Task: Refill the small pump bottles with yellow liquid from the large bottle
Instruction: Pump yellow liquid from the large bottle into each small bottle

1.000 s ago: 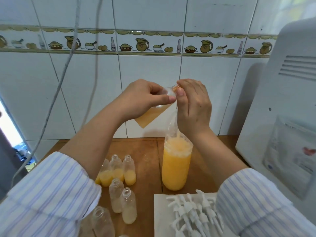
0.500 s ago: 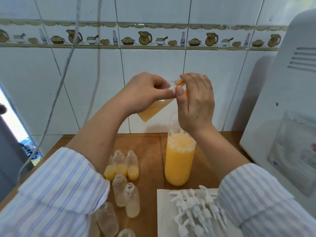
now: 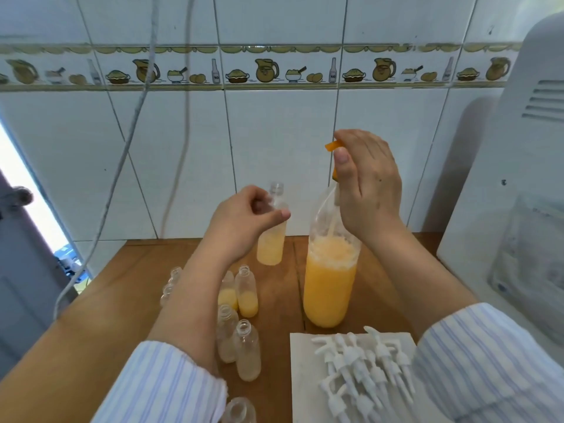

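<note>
The left hand (image 3: 244, 221) pinches a small bottle (image 3: 272, 230) near its neck, between thumb and curled fingers. It holds the bottle upright in the air, above the wooden table (image 3: 274, 300), probably so that the yellow liquid in its lower part does not spill. The bottle is about one third full, so I judge it needs more.

At 3 o'clock from it, the right hand (image 3: 366, 184) is curled around an orange thing (image 3: 334, 145) at the mouth of the large bottle (image 3: 331, 282). It may be a funnel or a cap; I cannot tell which. The large bottle stands on the table, more than half full, with foam on top.

At 6 o'clock from the left hand stand the other small bottles (image 3: 244, 325), open; two have some yellow liquid at the bottom. At 5 o'clock, the white pumps (image 3: 363, 367) lie together on a white sheet (image 3: 300, 377), apparently ready to be put back after filling.
</note>
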